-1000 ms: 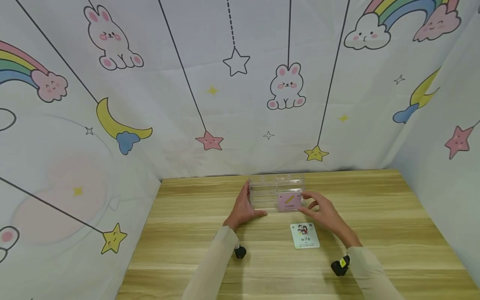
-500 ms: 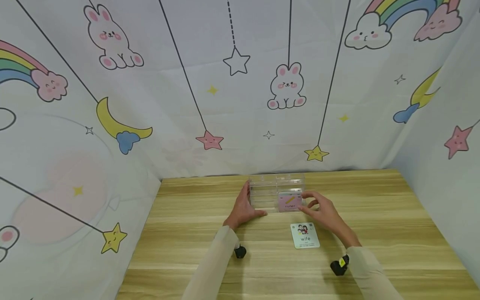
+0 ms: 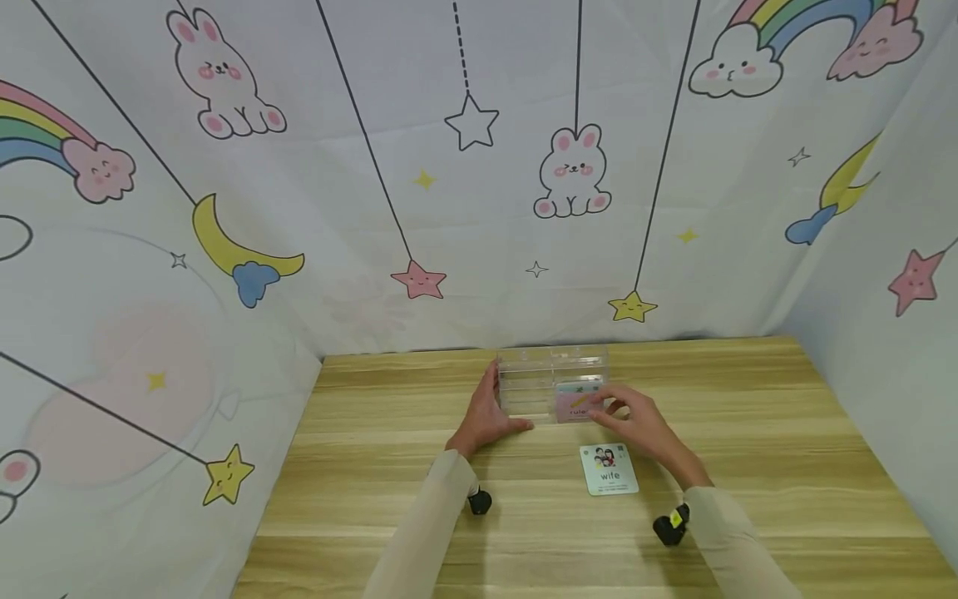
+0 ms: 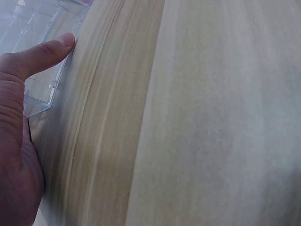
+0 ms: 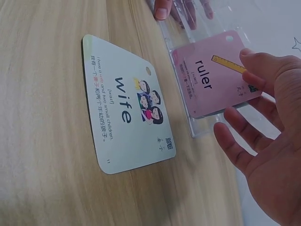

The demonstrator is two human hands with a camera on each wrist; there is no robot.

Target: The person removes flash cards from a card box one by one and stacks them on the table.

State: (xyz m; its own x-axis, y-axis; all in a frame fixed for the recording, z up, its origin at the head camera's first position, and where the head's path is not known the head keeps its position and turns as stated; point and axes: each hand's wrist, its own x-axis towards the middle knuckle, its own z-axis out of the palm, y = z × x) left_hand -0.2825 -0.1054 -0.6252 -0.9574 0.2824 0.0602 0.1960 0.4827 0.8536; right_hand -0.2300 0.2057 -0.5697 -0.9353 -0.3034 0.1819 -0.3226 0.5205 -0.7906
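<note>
A clear plastic rack with several compartments stands at the back of the table. My left hand holds its left side, the thumb along the front bottom edge. In the rack's lower right compartment stands a pink "ruler" flashcard, with a pale card edge showing behind it. My right hand pinches this card at its right side, thumb and index finger on it; the other fingers are loosely bent. A pale green "wife" flashcard lies face up on the table in front of the rack.
The wood-grain table meets a white printed cloth wall just behind the rack. More cloth hangs at both sides. A small black device is on the right wrist, another on the left.
My right hand has shifted slightly left across the ruler flashcard and now covers the end of its word. More of the pale card shows above it. The left hand stays put.
</note>
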